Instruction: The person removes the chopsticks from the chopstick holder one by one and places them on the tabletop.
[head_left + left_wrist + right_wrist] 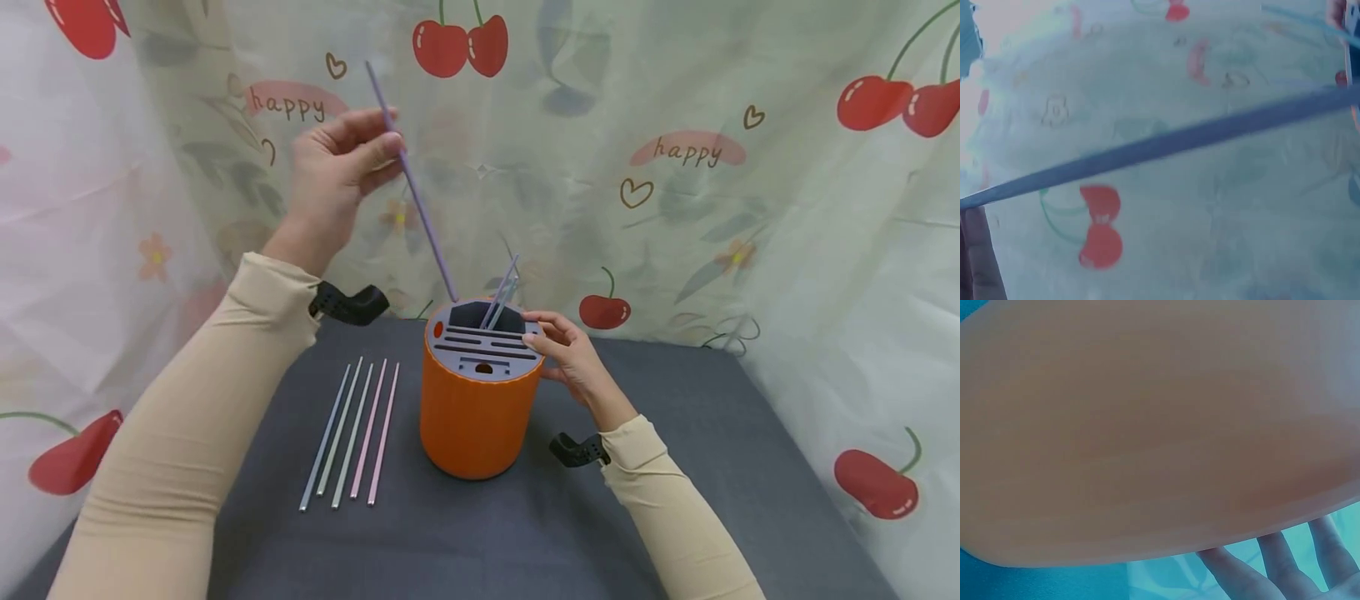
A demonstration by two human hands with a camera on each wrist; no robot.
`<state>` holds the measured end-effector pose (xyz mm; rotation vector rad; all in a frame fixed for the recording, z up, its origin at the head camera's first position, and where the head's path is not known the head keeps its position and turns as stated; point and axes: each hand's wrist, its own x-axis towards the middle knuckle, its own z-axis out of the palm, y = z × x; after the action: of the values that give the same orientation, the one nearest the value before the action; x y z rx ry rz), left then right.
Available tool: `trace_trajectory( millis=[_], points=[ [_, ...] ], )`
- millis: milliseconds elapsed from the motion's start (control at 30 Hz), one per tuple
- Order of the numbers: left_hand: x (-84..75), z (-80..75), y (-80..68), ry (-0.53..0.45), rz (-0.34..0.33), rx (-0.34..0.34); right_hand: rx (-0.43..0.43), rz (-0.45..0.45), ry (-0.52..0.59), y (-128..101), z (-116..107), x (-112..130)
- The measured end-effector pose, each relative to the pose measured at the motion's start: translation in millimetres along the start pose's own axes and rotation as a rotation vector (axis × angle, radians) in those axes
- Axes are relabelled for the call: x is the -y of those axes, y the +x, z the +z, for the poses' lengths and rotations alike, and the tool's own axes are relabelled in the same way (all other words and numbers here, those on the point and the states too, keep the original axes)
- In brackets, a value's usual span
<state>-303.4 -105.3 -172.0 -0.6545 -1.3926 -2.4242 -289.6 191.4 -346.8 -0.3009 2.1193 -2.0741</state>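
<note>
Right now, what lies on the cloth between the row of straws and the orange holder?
Nothing: in the head view, only bare grey cloth separates the five loose straws from the orange holder, which stands apart from them.

Orange cylindrical plastic holder (474, 417) on grey cloth worktop (675, 500), touching right fingers (542, 329). Long purple straw (417, 196) between left fingers (375, 150), tip at holder's rim. Five pastel straws (351, 433) lie below left fingers, left of holder.
</note>
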Motion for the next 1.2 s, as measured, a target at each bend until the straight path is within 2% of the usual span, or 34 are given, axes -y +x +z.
trace_trajectory(
  millis=[67, 133, 233, 300, 400, 500, 567, 633, 767, 867, 1033, 1200],
  points=[
    [-14.2, -14.6, 3.5, -0.042, 0.033, -0.067, -0.006, 0.003, -0.004, -0.5, -0.2, 0.1],
    [-17.8, -34.7, 3.1, -0.038, -0.008, -0.128, -0.012, 0.004, -0.008, -0.9, -0.6, 0.2],
    [-6.6, -75.2, -4.2, 0.048, -0.155, -0.206, -0.015, 0.003, -0.010, -1.0, -0.7, 0.4],
    [10.6, -105.5, -12.4, 0.181, -0.254, -0.225, -0.012, 0.003, -0.007, -0.9, -0.5, 0.4],
    [41.2, -151.1, -29.8, 0.420, -0.433, -0.157, -0.002, 0.004, -0.003, -0.6, 0.1, 0.2],
    [72.9, -190.5, -50.6, 0.654, -0.594, -0.031, -0.001, 0.005, -0.002, -0.2, 0.6, -0.1],
    [91.7, -211.2, -65.6, 0.759, -0.686, 0.027, -0.001, 0.003, -0.002, 0.2, 0.8, -0.3],
    [108.0, -226.8, -79.4, 0.839, -0.748, 0.044, 0.000, 0.001, -0.004, 0.8, 1.2, -0.5],
    [132.6, -246.1, -102.4, 0.887, -0.825, 0.027, 0.008, 0.001, -0.006, 1.3, 2.3, -1.0],
    [145.1, -253.0, -111.7, 0.907, -0.835, 0.005, 0.005, 0.002, -0.002, 0.9, 2.9, -1.1],
    [157.5, -256.6, -115.0, 0.964, -0.826, -0.031, -0.004, 0.001, -0.004, 0.4, 2.3, -0.3],
    [162.0, -253.7, -113.3, 1.046, -0.794, -0.046, -0.011, 0.001, -0.007, -0.2, 1.1, 0.2]
  ],
)
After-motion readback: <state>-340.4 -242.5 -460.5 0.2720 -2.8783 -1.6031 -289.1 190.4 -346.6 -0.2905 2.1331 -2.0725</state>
